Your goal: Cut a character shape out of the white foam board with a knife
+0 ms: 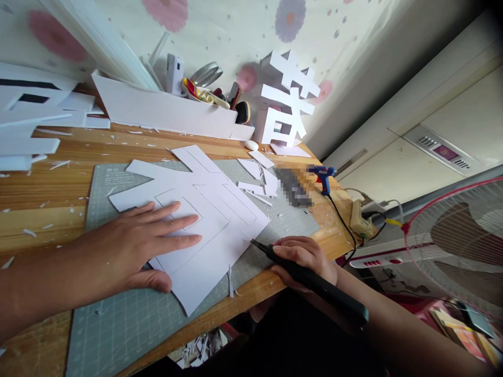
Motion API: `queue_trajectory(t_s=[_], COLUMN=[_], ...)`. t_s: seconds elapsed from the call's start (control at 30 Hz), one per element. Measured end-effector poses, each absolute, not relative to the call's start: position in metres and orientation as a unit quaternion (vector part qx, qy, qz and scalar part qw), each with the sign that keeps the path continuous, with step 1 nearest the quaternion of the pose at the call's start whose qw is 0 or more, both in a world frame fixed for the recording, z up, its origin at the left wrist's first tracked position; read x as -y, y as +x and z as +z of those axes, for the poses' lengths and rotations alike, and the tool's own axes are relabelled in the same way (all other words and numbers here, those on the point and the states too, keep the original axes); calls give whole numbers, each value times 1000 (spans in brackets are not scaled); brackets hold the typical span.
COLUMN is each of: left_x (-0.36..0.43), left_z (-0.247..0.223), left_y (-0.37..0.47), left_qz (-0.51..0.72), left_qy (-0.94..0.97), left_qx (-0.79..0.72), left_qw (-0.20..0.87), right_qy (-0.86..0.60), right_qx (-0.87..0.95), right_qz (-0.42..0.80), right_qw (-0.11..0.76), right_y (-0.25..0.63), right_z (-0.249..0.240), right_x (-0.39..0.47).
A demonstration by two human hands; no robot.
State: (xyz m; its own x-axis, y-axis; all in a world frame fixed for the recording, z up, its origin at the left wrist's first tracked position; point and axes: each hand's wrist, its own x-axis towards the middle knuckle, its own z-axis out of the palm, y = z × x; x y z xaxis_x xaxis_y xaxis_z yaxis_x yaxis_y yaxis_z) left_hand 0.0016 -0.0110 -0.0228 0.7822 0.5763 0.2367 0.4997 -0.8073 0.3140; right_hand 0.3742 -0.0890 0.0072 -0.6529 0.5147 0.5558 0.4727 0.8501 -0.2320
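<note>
A white board (220,225) with thin drawn outlines lies on the grey-green cutting mat (102,324). Fingers spread, my left hand (153,241) presses flat on the board's left part. My right hand (302,259) is wrapped round a black cutting tool (318,285), whose tip touches the board's right edge near a drawn line. Thin white strips (230,281) lie at the lower edge of the mat, below the board.
White offcuts (259,175) lie behind the board. A blue glue gun (324,178) stands at the right, near a power strip (360,220) and a fan (463,235). Along the back are a white tray (165,110) of tools and a white character model (285,104).
</note>
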Motion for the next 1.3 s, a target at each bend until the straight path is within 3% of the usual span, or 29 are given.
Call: queue_trajectory(t_s=[0.2,0.3,0.33,0.47,0.6,0.8,0.93,1.3], left_x=[15,11,10,15,26,29,25,26], left_z=[-18,-11,-9,5,27,45,34,26], left_y=[4,6,6,15,37,74,76,76], left_qz=[103,73,63,-3,-41,-110,-101,-132], left_qy=[942,942,941,933,923,917,932,926], left_qx=[-302,-301,-307,-335,-362,-378,-347,-345], left_qw=[105,125,130,130,124,65,32,73], right_qy=[-280,-416,-478,-449,-421,-390,-383,-420], right_qx=[903,837,800,754,726,699,721,732], right_qz=[35,0,16,147,294,395,383,339], right_qw=[324,356,362,456,457,451,432,415], right_y=[377,379,378,365,334,286,276,272], right_z=[10,18,21,27,27,8,-8,-11], right_x=[98,107,106,75,14,-45,-51,-50])
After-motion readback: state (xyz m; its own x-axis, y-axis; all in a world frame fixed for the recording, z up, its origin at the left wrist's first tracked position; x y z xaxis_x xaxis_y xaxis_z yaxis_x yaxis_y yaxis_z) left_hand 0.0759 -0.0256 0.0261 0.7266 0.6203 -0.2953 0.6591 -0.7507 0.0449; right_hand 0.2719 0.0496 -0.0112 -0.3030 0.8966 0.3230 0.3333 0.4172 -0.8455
